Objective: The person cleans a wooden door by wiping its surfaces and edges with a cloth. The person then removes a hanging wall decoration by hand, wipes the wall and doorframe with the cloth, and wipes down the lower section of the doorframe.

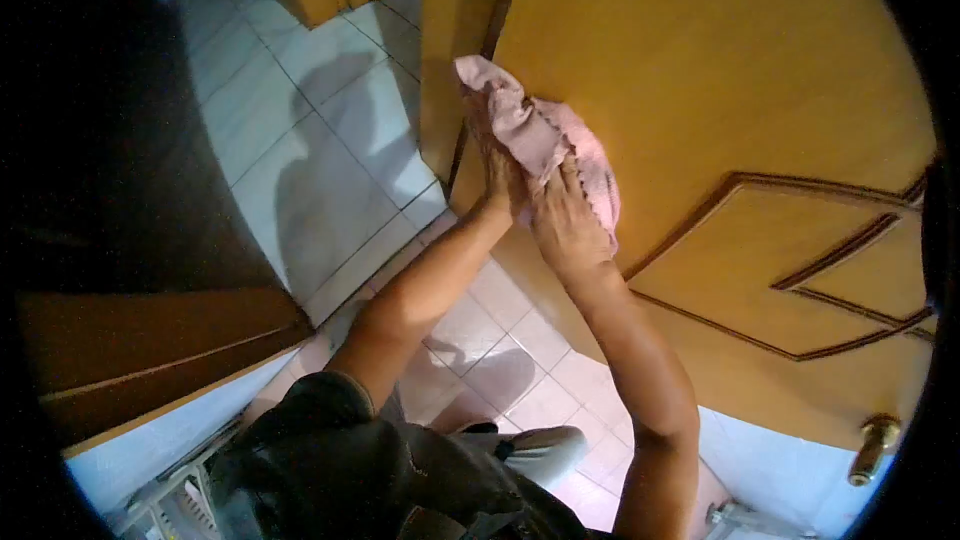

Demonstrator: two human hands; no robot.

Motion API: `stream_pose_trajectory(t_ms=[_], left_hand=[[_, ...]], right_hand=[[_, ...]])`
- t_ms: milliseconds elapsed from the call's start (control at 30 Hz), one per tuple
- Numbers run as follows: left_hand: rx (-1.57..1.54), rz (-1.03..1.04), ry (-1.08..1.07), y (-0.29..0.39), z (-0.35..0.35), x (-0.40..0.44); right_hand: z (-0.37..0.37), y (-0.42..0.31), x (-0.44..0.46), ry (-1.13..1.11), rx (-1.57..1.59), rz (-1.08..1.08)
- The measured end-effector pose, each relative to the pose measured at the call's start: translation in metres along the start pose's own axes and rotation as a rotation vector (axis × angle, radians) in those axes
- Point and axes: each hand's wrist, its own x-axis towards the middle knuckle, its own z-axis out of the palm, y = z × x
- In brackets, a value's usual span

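A bunched pink cloth (535, 140) lies against the yellow-brown wooden door (690, 60), close to its edge. My left hand (502, 178) holds the cloth from the left side at the door's edge; its fingers are partly covered by the folds. My right hand (572, 225) presses on the cloth from the front, its fingers bent over the fabric. One end of the cloth sticks up past my left hand, and a looser part hangs down to the right of my right hand.
Raised diamond-shaped moulding (735, 180) runs across the door, with a brass handle (873, 450) at lower right. A door frame (455, 50) stands left of the cloth. Pale floor tiles (370, 160) extend beyond the threshold; pinkish tiles (480, 310) lie below my arms.
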Motion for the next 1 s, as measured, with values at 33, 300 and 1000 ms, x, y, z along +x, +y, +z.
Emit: stream_pose_trajectory(t_ms=[33, 300, 1000], left_hand=[[-0.008, -0.032, -0.01, -0.012, 0.001, -0.005], [-0.052, -0.249, -0.142, -0.077, 0.006, -0.074], [-0.165, 0.744, 0.151, 0.207, -0.06, 0.158]], right_hand=[[0.013, -0.006, 0.005, 0.065, -0.036, -0.035], [0.081, -0.061, 0.037, 0.036, -0.244, 0.025], [-0.083, 0.082, -0.04, 0.938, -0.151, 0.796]])
